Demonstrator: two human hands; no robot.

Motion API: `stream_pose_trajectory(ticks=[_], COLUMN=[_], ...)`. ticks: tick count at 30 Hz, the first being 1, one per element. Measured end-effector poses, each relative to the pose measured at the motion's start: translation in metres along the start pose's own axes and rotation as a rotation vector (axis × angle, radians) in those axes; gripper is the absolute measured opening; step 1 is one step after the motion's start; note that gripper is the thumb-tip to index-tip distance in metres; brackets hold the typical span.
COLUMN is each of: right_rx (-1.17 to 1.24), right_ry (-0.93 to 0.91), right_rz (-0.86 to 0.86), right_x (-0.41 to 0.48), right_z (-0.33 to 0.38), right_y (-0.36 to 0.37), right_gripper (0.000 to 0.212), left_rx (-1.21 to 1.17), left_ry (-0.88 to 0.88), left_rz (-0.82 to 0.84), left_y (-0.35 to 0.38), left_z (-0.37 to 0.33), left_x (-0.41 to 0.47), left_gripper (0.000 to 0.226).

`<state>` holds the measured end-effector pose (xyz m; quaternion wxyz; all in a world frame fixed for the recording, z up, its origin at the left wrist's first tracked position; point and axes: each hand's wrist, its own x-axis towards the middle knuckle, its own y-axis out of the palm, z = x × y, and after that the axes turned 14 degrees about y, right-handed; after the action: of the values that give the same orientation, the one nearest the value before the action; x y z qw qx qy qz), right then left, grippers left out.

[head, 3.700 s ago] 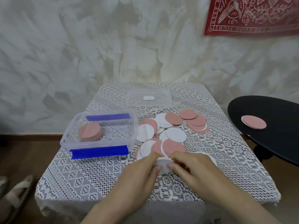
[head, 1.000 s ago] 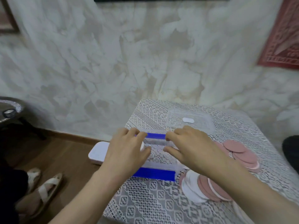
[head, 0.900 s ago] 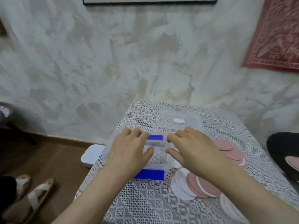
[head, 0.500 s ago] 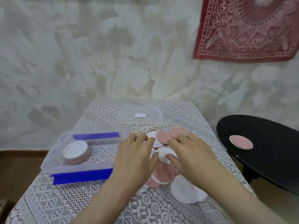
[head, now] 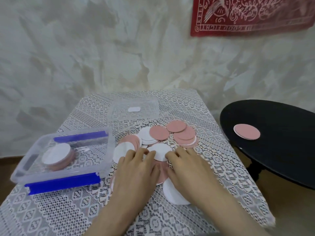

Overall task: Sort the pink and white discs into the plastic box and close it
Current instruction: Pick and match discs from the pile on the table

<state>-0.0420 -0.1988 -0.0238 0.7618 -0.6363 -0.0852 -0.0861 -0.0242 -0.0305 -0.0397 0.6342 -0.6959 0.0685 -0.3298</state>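
A clear plastic box [head: 104, 167] with blue clasps stands open at the table's left. Inside it is a stack of pink discs with a white disc [head: 56, 154] on top. Its clear lid [head: 150, 104] lies at the back of the table. Loose pink and white discs [head: 177, 133] are spread to the right of the box. My left hand [head: 136, 169] and my right hand [head: 185, 167] lie over the near part of this pile. Their fingertips pinch one white disc [head: 159, 151] from the left and the right edge. Another white disc [head: 172, 193] shows under my right wrist.
A white lace cloth [head: 59, 213] covers the small table. To the right stands a lower black round table [head: 281, 150] with one pink disc [head: 247, 133] on it. A marbled wall is close behind, with a red cloth [head: 252, 12] hanging on it.
Both hands have left the box, where a white disc now tops the pink stack, and come back right to the loose pile. Their fingertips have closed on a white disc.
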Motion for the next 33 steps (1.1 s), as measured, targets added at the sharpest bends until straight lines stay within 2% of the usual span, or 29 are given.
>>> stream_pose_trajectory(ticks=[2, 7, 12, 15, 20, 24, 26, 28, 31, 32, 33], right_rx=[0.037, 0.048, 0.118, 0.139, 0.283, 0.353, 0.374, 0.391, 0.439, 0.460, 0.490], right_ry=[0.004, 0.035, 0.105, 0.143, 0.256, 0.363, 0.390, 0.398, 0.358, 0.344, 0.337], right_rz=[0.053, 0.139, 0.140, 0.161, 0.323, 0.412, 0.410, 0.392, 0.288, 0.254, 0.233], right_x=[0.000, 0.004, 0.015, 0.024, 0.039, 0.053, 0.055, 0.053, 0.046, 0.043, 0.039], right_z=[0.003, 0.009, 0.017, 0.020, 0.015, 0.011, 0.011, 0.007, -0.003, -0.009, -0.014], right_y=[-0.004, -0.011, -0.009, -0.006, -0.007, -0.009, -0.008, -0.006, -0.003, -0.001, -0.001], right_gripper=[0.029, 0.031, 0.023, 0.030, 0.031, 0.058, 0.062, 0.051, 0.016, 0.010, 0.013], left_rx=[0.001, 0.016, -0.024, -0.080, -0.126, -0.141, -0.138, -0.142, -0.173, -0.184, -0.197], left_ry=[0.004, 0.018, 0.040, 0.048, 0.047, 0.049, 0.039, 0.034, 0.018, 0.009, 0.000], left_rz=[0.014, 0.019, -0.021, -0.047, -0.049, -0.053, -0.047, -0.045, -0.034, -0.027, -0.019], left_y=[-0.002, -0.006, -0.005, -0.003, 0.001, -0.002, -0.002, -0.003, -0.004, -0.005, -0.007], left_z=[0.003, 0.010, 0.013, 0.018, 0.021, 0.022, 0.021, 0.020, 0.020, 0.020, 0.020], left_x=[-0.001, -0.001, -0.006, -0.012, -0.016, -0.014, -0.015, -0.016, -0.018, -0.019, -0.021], left_gripper=[0.031, 0.030, 0.027, 0.031, 0.037, 0.035, 0.037, 0.039, 0.041, 0.041, 0.041])
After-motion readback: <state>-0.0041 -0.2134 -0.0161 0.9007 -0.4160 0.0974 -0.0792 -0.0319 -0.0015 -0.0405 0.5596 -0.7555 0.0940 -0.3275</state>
